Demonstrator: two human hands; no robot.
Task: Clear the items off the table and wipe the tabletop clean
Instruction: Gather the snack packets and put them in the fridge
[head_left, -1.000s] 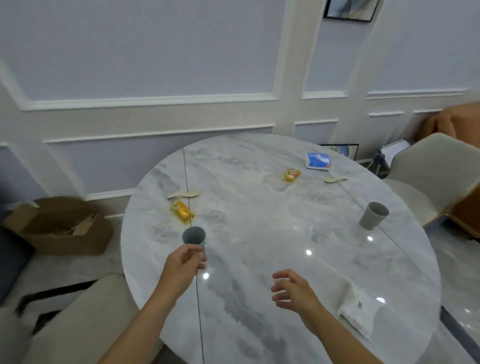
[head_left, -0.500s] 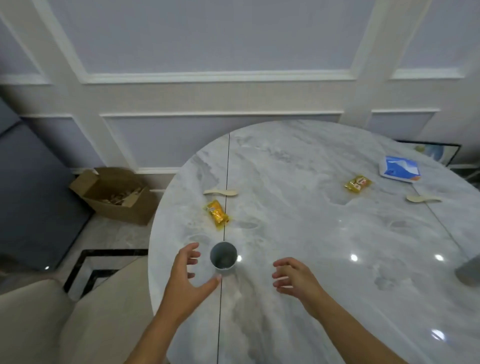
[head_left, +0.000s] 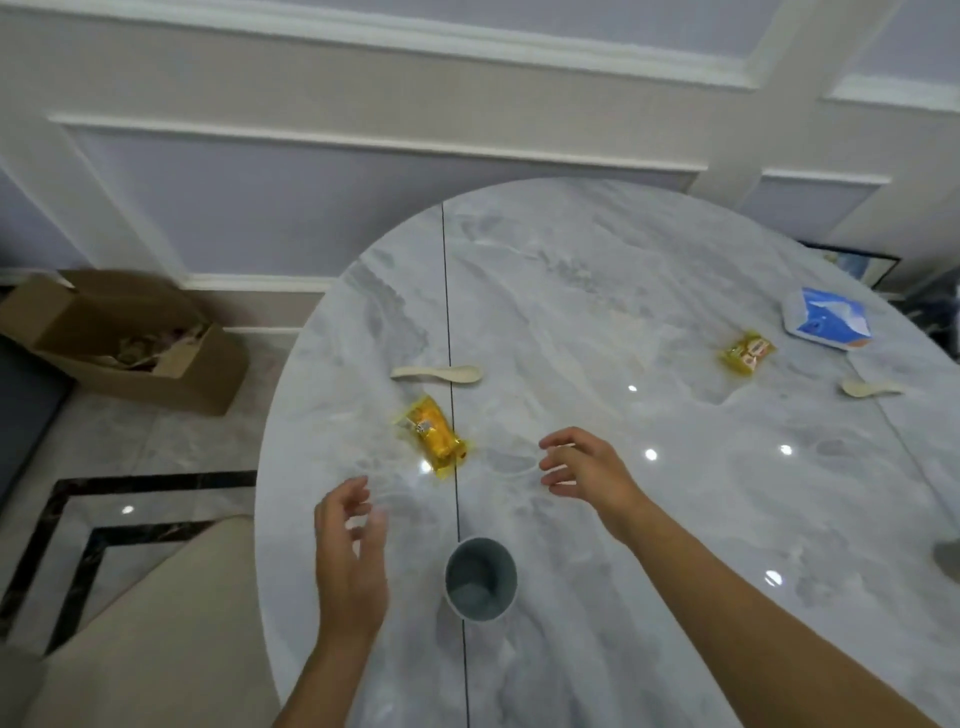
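Observation:
A grey-blue cup (head_left: 480, 579) stands upright on the round marble table (head_left: 597, 291), near its front edge. My left hand (head_left: 350, 551) hovers just left of the cup, fingers apart, holding nothing. My right hand (head_left: 584, 470) is open above the tabletop, a little right of a yellow snack packet (head_left: 434, 434). Beyond the packet lies a pale spoon (head_left: 436, 373). Farther right are a second yellow packet (head_left: 748, 353), a blue-and-white pouch (head_left: 828, 319) and another pale spoon (head_left: 867, 388).
An open cardboard box (head_left: 130, 338) with scraps sits on the floor by the wall, left of the table. A beige chair (head_left: 150, 639) stands at the lower left. A second cup's edge (head_left: 948, 558) shows at the right border.
My left hand has let go of the grey-blue cup, which now stands nearer to me. Both hands have reached forward toward the near yellow packet. The view has tilted down and left.

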